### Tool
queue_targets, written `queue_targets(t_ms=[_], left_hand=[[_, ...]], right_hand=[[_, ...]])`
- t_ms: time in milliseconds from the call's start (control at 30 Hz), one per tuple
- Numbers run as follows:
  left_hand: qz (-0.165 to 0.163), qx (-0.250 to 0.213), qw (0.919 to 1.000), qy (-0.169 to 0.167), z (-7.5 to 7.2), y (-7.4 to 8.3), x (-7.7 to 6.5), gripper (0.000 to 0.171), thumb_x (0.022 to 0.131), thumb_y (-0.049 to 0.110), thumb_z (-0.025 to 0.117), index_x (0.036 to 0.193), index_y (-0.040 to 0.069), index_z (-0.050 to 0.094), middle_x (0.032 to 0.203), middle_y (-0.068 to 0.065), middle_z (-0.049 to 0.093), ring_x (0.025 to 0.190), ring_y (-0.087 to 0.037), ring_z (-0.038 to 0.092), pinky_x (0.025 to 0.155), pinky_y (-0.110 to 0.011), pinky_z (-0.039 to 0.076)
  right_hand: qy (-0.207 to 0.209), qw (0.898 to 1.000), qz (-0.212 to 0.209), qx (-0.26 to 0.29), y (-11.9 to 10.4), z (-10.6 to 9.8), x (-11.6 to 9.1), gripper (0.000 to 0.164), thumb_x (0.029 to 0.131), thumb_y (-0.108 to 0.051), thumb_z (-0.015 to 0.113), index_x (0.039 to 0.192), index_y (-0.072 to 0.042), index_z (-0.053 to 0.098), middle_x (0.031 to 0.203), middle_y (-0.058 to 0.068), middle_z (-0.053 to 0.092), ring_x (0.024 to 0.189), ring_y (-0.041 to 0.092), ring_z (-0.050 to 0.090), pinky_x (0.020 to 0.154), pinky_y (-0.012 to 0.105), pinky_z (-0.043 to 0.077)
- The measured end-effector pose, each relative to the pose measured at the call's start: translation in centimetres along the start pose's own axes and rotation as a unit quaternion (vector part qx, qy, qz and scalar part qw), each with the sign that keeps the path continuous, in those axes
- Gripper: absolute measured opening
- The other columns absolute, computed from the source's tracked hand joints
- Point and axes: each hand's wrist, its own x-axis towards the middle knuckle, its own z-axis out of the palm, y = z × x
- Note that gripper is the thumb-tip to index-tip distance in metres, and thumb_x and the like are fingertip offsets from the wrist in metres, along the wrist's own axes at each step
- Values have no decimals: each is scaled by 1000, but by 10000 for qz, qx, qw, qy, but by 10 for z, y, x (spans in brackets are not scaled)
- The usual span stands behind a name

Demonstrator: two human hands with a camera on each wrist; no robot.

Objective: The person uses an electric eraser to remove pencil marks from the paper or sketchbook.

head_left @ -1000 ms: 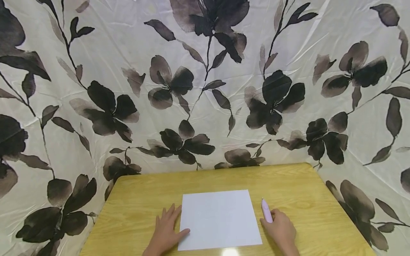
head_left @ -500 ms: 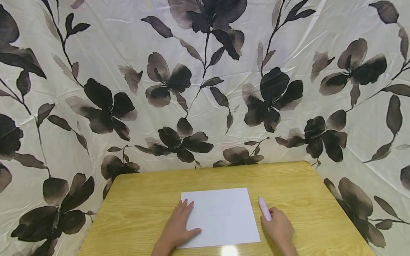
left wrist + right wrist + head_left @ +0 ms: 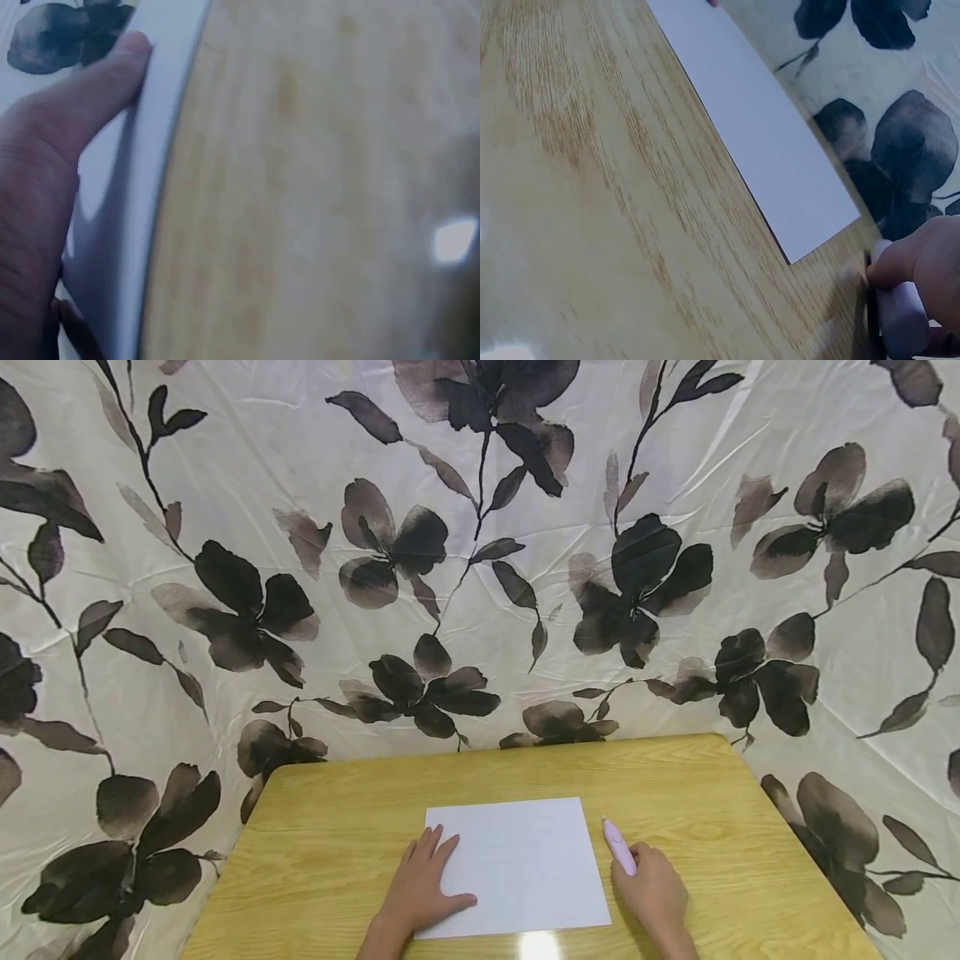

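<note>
A blank white sheet of paper lies flat on the wood-grain table. My left hand rests on its left edge, fingers spread and thumb stretched out over the sheet. In the left wrist view the thumb lies over the white paper, near its edge. To the right of the sheet, my right hand grips a lilac pen-shaped tool with a narrow tip pointing away from me. The right wrist view has the tool held by the right hand beside a paper corner; its exact kind is unclear.
The yellow wooden table has rounded far corners. Behind and on both sides hangs a white cloth with dark floral print. A bright light reflection shows near the front of the table.
My left hand has moved right, from beside the sheet's left edge onto the paper. The right hand keeps its hold on the lilac tool, whose tip has tilted slightly left.
</note>
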Motion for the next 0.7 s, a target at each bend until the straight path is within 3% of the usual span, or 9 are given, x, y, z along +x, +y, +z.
queue_targets(t_ms=[267, 367, 467, 567, 600, 633, 700], left_hand=[[-31, -227, 9995, -233, -9, 7, 1, 103, 66, 82, 61, 141, 13, 51, 150, -19, 37, 139, -40, 28, 110, -56, 26], [-51, -190, 9996, -178, -11, 7, 4, 102, 66, 82, 62, 141, 13, 52, 149, -19, 37, 139, -39, 29, 110, -54, 27], [-61, -168, 9997, -162, -11, 6, 5, 103, 65, 83, 62, 141, 14, 51, 151, -19, 36, 140, -41, 26, 110, -55, 26], [-51, -124, 9996, -252, -11, 5, 4, 103, 66, 85, 58, 143, 16, 49, 153, -20, 32, 141, -46, 20, 111, -57, 22], [-59, -93, 9995, -295, -10, 4, 4, 103, 67, 85, 57, 144, 18, 48, 154, -20, 30, 141, -47, 18, 111, -57, 21], [-55, -62, 9994, -327, -10, 4, 4, 104, 67, 86, 56, 145, 18, 48, 154, -20, 30, 141, -48, 17, 111, -58, 20], [-54, -78, 9994, -347, -11, 5, 5, 103, 67, 86, 56, 145, 19, 48, 154, -19, 30, 140, -50, 16, 111, -59, 19]], right_hand=[[333, 9988, -73, 343, 2, -1, -6, 27, 80, -19, 71, 101, -2, 70, 82, 7, 66, 64, 20, 58, 52, 37, 45], [552, 9935, -53, 990, -3, -2, -5, 29, 78, -14, 75, 104, -1, 69, 85, 10, 69, 67, 20, 59, 58, 36, 46], [596, 9821, 159, 1780, -10, -2, -4, 33, 77, -11, 80, 106, 0, 69, 90, 11, 70, 72, 18, 59, 62, 29, 47], [442, 9601, 554, 2704, -15, -2, -3, 35, 78, -11, 82, 107, 3, 69, 94, 13, 69, 76, 14, 58, 63, 22, 48], [348, 9475, 719, 3097, -17, -2, -3, 36, 79, -12, 82, 109, 3, 69, 94, 12, 68, 76, 12, 58, 63, 21, 50], [267, 9319, 851, 3516, -18, -2, -2, 36, 81, -13, 80, 110, 4, 68, 94, 12, 67, 76, 12, 59, 64, 20, 51], [49, 8806, 1157, 4596, -21, -3, -2, 35, 86, -16, 76, 114, 3, 64, 93, 9, 66, 77, 11, 61, 65, 21, 53]])
